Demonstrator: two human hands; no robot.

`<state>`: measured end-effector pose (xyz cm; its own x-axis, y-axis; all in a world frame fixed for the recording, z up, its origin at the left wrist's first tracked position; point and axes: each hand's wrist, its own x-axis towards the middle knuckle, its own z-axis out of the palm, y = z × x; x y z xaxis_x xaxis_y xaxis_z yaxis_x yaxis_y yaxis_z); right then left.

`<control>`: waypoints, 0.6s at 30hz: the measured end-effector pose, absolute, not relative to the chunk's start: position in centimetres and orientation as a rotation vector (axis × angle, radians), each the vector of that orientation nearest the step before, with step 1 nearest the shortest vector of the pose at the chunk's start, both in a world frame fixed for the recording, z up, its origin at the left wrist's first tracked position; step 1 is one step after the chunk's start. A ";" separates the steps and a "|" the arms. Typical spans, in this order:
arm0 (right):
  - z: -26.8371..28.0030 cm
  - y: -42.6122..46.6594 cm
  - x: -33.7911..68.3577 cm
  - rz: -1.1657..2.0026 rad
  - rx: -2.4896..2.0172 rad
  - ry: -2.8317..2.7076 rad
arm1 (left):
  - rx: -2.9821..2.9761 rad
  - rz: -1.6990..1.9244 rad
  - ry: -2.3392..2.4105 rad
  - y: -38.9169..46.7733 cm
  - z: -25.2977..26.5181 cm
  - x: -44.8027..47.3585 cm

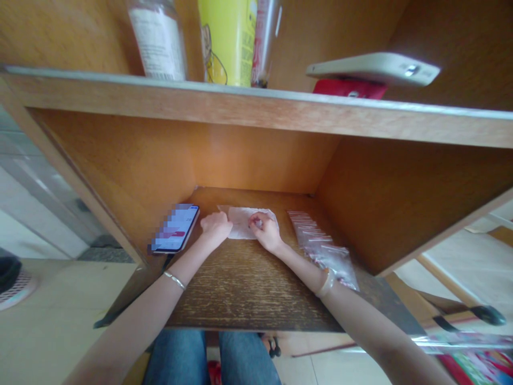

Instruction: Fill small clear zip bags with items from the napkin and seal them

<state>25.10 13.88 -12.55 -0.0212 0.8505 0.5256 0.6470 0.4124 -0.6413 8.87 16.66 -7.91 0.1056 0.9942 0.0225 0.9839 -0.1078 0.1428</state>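
A white sheet [241,218], like a paper tissue, lies on the brown wooden desktop. Curled at its left edge is my left hand [216,225], its fingers closed; what they hold, if anything, is hidden. A corner of clear plastic [224,210] shows just behind that hand. My right hand [265,230] rests over the sheet's right part, with thumb and fingertips pinched together. Anything between those fingertips is too small to name. Right of my right hand, several clear zip bags [316,232] lie overlapping in a row, the nearest ones with small reddish contents.
A lit phone [175,230] lies by the left wall of the desk nook. Above runs a shelf edge [256,109] bearing a labelled bottle [158,45], a yellow container [228,43], a clear tube [265,40] and a white device [372,68] on a red item [348,89].
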 end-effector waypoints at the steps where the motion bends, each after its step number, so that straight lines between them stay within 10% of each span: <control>1: -12.5 13.9 25.1 0.266 -1.310 -1.748 | 2.266 0.118 2.035 16.7 -7.8 8.7; 18: -11.3 12.0 24.4 0.167 -1.095 -2.412 | 2.216 -0.041 2.181 17.5 -8.7 8.5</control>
